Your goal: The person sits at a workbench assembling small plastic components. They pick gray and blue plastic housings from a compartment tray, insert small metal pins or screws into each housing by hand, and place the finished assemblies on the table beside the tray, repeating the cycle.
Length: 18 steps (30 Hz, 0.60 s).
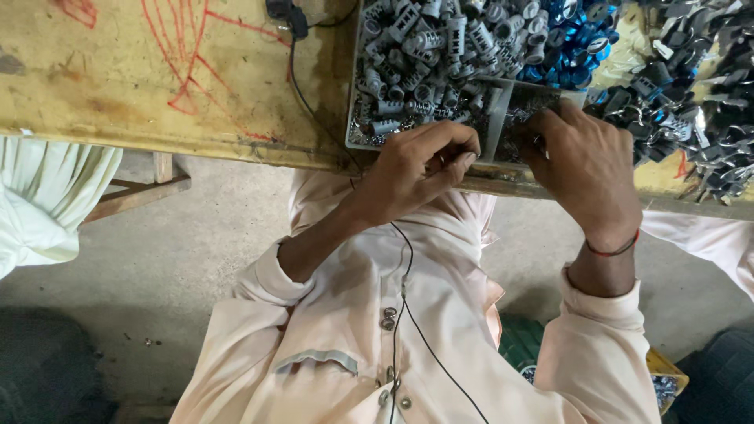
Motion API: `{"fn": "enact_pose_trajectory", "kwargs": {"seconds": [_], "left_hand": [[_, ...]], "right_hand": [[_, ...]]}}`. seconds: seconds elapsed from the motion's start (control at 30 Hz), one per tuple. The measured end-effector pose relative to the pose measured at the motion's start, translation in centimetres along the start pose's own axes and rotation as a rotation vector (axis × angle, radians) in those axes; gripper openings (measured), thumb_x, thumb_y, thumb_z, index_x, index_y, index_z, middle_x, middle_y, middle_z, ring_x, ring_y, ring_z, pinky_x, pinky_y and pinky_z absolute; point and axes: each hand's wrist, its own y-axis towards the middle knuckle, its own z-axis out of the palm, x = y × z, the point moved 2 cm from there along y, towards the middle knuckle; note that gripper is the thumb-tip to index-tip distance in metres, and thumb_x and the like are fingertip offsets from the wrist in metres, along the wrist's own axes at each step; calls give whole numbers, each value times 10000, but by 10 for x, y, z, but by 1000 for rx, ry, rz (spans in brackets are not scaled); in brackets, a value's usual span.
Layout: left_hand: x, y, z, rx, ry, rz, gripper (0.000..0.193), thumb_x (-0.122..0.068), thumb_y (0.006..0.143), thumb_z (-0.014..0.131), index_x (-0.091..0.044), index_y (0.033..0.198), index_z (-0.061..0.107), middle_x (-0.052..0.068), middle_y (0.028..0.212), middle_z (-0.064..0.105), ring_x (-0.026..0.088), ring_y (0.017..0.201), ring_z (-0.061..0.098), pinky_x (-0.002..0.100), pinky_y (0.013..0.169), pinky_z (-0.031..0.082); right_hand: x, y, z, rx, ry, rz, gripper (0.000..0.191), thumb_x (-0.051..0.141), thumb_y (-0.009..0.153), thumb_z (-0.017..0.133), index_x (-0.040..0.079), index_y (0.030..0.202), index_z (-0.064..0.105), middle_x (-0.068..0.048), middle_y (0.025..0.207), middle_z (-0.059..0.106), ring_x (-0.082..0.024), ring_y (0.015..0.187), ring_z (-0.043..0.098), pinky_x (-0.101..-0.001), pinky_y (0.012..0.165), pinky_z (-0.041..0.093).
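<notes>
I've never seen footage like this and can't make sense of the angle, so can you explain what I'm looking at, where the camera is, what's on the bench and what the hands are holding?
There is no machine here: a person works with two bare hands. The one picture comes from a camera worn on the person's head, looking straight down, so you see their pale shirt below. The left hand pinches something too small to make out. The right hand reaches into a grey plastic divided tray at the edge of a worn yellow wooden workbench. The tray holds small ribbed grey metal parts; shiny blue ring-shaped parts and dark metal clips are piled beside them. A thin black cable runs across the bench.
</notes>
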Motion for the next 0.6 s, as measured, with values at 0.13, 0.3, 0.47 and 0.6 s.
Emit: {"fn": "enact_pose_trajectory", "kwargs": {"seconds": [0.13, 0.3, 0.47, 0.6], "left_hand": [[3, 0, -1, 15, -4, -20, 141, -139, 1045, 682, -42, 1140, 646, 40, 936, 671, 101, 795, 651, 271, 736, 563], [-4, 0, -1, -8, -9, -30, 124, -140, 1049, 676, -47, 1127, 646, 28, 925, 676, 90, 794, 668, 254, 725, 567], [-10, -6, 13, -83, -173, -220, 183, -177, 1051, 655, -28, 1155, 640, 36, 924, 689, 67, 769, 669, 236, 689, 567], [-7, -7, 26, -142, -476, -336, 222, -188, 1082, 624, 1, 1199, 626, 48, 965, 680, 77, 819, 659, 248, 730, 576]], "right_hand": [[-12, -7, 10, -34, 119, 21, 101, 126, 970, 741, 77, 1021, 668, -85, 955, 659, -324, 801, 670, -442, 636, 483], [-13, -11, 10, -129, 538, 115, 83, 40, 1058, 679, 4, 1098, 617, -92, 1005, 676, -213, 823, 696, -329, 695, 527], [30, -23, 16, -332, 1345, 230, 93, -15, 1059, 667, 7, 1112, 594, -89, 946, 651, -90, 719, 624, -220, 640, 511], [59, -27, 27, -457, 869, 94, 150, -96, 1018, 717, -20, 1100, 616, -91, 1047, 593, -103, 772, 630, -229, 667, 521]]}}
